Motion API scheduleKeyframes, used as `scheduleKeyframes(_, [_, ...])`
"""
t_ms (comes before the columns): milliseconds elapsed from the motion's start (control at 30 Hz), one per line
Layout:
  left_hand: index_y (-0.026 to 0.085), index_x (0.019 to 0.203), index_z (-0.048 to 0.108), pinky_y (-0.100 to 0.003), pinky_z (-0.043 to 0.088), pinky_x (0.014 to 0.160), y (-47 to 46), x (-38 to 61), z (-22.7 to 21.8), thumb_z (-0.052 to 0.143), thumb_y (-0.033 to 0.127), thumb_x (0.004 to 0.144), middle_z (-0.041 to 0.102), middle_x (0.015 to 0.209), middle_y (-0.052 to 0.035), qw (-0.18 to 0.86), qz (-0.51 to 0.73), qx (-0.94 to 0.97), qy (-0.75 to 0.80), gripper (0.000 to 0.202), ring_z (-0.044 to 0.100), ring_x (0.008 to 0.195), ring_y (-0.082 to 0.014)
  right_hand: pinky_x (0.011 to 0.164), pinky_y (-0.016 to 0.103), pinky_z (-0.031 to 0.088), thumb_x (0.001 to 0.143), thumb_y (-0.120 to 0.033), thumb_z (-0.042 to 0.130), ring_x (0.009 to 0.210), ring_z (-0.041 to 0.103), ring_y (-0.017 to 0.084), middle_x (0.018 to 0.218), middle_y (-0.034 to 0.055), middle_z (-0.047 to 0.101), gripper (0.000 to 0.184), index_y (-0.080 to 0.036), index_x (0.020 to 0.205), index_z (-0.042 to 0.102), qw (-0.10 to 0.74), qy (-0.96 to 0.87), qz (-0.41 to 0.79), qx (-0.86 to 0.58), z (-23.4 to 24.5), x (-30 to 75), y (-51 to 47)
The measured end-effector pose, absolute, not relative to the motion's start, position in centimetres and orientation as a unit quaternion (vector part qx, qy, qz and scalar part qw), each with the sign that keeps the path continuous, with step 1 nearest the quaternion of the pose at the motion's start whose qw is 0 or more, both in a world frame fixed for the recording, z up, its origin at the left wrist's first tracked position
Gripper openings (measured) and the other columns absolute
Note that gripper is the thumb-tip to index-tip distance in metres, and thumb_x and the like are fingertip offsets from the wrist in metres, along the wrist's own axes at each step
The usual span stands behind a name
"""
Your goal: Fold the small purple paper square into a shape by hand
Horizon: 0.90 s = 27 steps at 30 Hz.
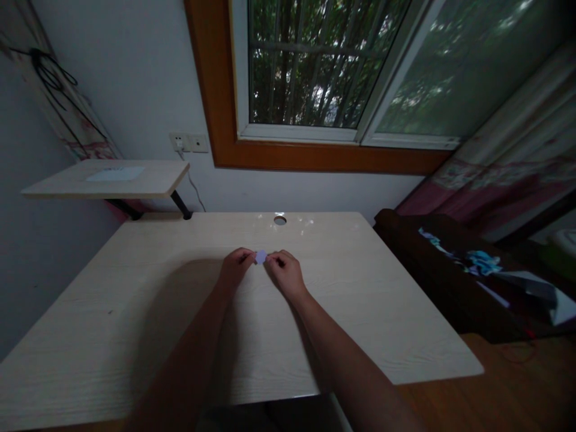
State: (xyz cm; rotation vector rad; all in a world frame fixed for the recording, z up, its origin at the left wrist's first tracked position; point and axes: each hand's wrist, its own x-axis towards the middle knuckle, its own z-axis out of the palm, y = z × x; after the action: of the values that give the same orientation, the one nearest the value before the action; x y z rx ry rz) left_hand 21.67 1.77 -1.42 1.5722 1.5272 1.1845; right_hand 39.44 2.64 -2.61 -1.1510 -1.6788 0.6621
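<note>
Between my two hands is a small flat pale-purple piece (261, 257), many-sided in outline and perhaps paper. My left hand (236, 264) pinches its left edge between thumb and fingers. On the opposite edge, my right hand (287, 270) pinches it the same way. Both forearms reach forward over the light wood-grain desk (360, 312). Whether the piece touches the desktop or is held just above it, I cannot tell. Its underside is hidden.
A raised shelf (58, 183) on black supports carries a white sheet (116, 174) at the back left. A round cable hole (279, 221) lies near the desk's back edge. Right of the desk, a dark brown low surface (414, 264) holds blue cloth (482, 263) and papers.
</note>
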Motion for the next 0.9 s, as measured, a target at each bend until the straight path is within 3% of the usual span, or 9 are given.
scheduleKeyframes(667, [0.019, 0.078, 0.068, -0.027, 0.047, 0.076, 2.5, 21.0, -1.5, 0.056, 0.039, 0.082, 0.070, 0.077, -0.0022, 0.383, 0.444, 0.614, 0.528, 0.024, 0.064, 0.077, -0.0175, 0.065, 0.027, 0.043, 0.084, -0.031, 0.060, 0.068, 0.056, 0.016, 0.073, 0.0011, 0.062, 0.017, -0.022, 0.079, 0.073, 0.494, -0.670, 0.305, -0.464, -2.6, 39.4, 2.8])
scheduleKeyframes(900, [0.018, 0.086, 0.070, -0.024, 0.042, 0.062, 2.9, 20.9, -2.0, 0.063, 0.046, 0.077, 0.066, 0.071, 0.0006, 0.389, 0.392, 0.636, 0.540, 0.030, 0.058, 0.066, -0.0148, 0.064, 0.027, 0.042, 0.085, -0.032, 0.060, 0.067, 0.056, 0.016, 0.071, 0.0005, 0.060, 0.018, -0.021, 0.079, 0.072, 0.492, -0.675, 0.305, -0.456, -2.5, 39.4, 2.9])
